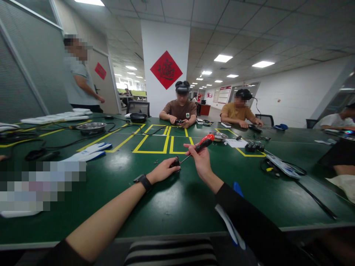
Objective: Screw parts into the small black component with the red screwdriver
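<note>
My left hand (164,170) is closed around a small dark cylindrical part (176,162) with a metallic top, held upright at the green table (155,199). In my right hand (200,159) is a screwdriver (204,143) with a red and black handle. Its thin shaft slants down to the left, and the tip is beside the dark part; whether they touch is unclear. Some tiny metal pieces (156,162) lie just left of my left hand.
Yellow tape outlines (151,152) mark the table beyond my hands. Gloves (93,150) and cables lie left. A metal bowl (91,127) stands farther back. Dark parts (254,146) and a white-blue object (283,166) lie right. People sit across the table; another person stands left.
</note>
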`<state>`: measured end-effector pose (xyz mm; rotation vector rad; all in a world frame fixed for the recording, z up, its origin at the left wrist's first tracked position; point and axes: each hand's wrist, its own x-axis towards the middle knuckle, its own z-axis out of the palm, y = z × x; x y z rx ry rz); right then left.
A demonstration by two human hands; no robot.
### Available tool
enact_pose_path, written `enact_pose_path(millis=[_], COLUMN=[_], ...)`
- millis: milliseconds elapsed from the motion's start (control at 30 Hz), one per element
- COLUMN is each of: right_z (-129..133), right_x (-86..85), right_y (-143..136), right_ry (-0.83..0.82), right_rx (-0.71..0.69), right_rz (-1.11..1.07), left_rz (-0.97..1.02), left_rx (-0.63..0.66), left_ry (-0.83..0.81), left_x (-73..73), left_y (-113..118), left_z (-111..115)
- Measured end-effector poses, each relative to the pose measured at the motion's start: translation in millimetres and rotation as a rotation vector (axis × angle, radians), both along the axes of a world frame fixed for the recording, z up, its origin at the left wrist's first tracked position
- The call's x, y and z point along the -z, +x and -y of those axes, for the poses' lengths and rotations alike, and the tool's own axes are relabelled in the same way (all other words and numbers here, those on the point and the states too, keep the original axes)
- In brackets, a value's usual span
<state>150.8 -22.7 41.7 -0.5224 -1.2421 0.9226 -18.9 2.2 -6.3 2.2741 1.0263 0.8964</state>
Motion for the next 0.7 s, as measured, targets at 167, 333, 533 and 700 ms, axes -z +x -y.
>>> enact_pose_path(millis=[167, 333, 533, 700], right_z=[-6, -4, 5, 6], right_x=[4.8, 3.9, -2.5, -0.7], right_y=[0, 1, -1, -4], right_ry=[-0.050, -0.034, 0.052, 0.064], right_rx=[-0.019, -0.085, -0.044, -0.012], right_rz=[-0.125, -0.093, 0.053, 0.088], left_rz=[-0.006, 0.000, 0.001, -0.006], left_rx=[-0.004, -0.015, -0.023, -0.013], left_ry=[-0.002, -0.005, 0.007, 0.010], left_x=[-1.5, -1.0, 0.2, -0.3], left_y=[0, 1, 1, 1], left_z=[0, 0, -1, 0])
